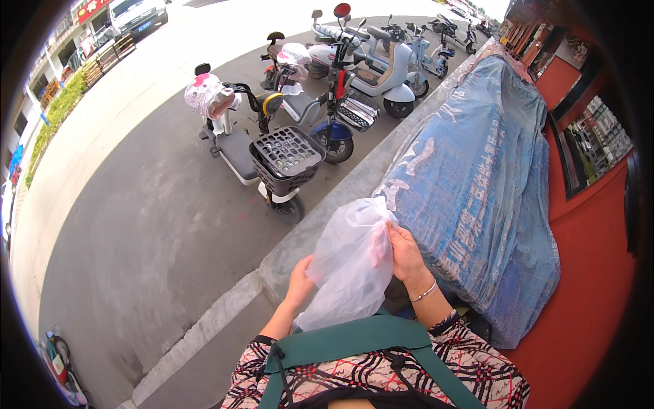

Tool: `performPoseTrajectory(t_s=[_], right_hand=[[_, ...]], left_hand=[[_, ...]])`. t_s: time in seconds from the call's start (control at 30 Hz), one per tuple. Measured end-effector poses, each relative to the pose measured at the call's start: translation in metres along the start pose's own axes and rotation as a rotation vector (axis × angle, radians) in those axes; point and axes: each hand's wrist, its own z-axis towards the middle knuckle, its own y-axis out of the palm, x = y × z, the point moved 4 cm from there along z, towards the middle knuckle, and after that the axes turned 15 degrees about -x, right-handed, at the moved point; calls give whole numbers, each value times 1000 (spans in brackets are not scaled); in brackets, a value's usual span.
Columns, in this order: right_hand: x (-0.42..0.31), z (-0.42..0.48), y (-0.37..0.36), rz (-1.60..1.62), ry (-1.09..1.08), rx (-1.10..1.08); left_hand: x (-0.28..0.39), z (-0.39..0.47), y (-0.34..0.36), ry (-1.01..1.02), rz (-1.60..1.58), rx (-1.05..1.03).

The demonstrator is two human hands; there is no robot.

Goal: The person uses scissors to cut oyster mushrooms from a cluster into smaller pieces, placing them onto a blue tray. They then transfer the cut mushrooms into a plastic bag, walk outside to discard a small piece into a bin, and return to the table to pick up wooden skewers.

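A translucent white plastic bag (347, 260) is spread out between my hands in front of my chest. My right hand (407, 254) pinches its upper right edge, the thumb on the near side. Pink fingers show blurred through the film there. On the bag's left side, my left hand (299, 284) holds it, with its fingertips hidden behind the plastic. The bag looks thin and crumpled, and I make out no contents. Its lower end hangs close to the green straps (347, 340) over my patterned top.
A long pile under a blue printed tarpaulin (470, 189) lies ahead on the right, along a red wall (587, 266). Left of the concrete kerb (219, 307) stand an electric scooter with a lidded basket (287, 158) and several more scooters (380, 76). A van (135, 18) is farther off.
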Motion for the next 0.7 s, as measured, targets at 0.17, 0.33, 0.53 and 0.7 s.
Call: performPoseTrajectory(t_s=[0.17,0.33,0.53,0.7], right_hand=[[22,80,10,-1,173,-115],[36,164,-22,-433,182,-194],[63,271,-66,-1063,154,-208],[102,322,-58,-1347,216,-251]], left_hand=[[-6,-29,-74,-92,-592,386],[17,-69,-142,120,-745,649],[96,-76,-153,185,-572,793],[133,-36,-129,-73,-384,888]])
